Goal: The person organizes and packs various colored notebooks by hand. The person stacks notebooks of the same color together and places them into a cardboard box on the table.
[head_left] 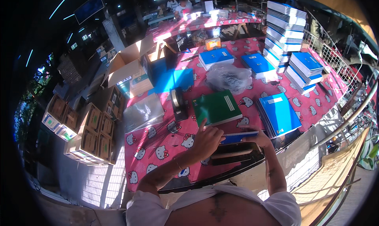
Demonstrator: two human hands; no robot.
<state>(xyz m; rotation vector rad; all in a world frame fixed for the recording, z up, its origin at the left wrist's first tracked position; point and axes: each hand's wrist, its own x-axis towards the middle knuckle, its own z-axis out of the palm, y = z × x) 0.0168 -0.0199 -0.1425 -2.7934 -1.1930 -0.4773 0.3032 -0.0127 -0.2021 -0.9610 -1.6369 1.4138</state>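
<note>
Close to my body, a blue notebook (240, 137) is tilted so that mostly its edge shows. My right hand (259, 138) grips its right end, the fingers slightly blurred. At the other end my left hand (209, 138) closes on it, with the index finger stretched forward toward the green notebook (217, 107). That green notebook lies flat just beyond my hands. To the right rests a stack of blue notebooks (279, 113). A black tape dispenser (179, 103) stands left of the green notebook, beside a clear plastic sheet or bag (144, 112).
A crumpled clear plastic bag (229, 78) lies beyond the green notebook. Tall notebook stacks (285, 36) rise at the back right. An open cardboard box (132, 70) stands at the left, above several closed cartons (92, 135). People work at a farther table (237, 21).
</note>
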